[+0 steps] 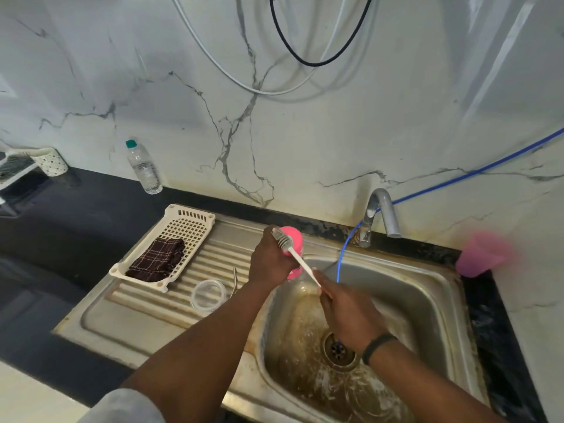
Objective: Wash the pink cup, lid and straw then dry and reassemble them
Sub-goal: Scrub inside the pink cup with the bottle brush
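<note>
Gripping the pink cup over the near edge of the sink, the left hand has its fingers curled round it, while the right hand pinches the white handle of a bottle brush whose grey bristles lie against the outside of the cup. Just to the left, on the ridged metal drainer, sit a clear round lid and a thin metal straw, with a white basket holding a dark checked cloth beyond them. Farther out, a tap stands behind the sink, a water bottle stands on the dark worktop by the wall, and a second, blurry pink cup is at the right.
</note>
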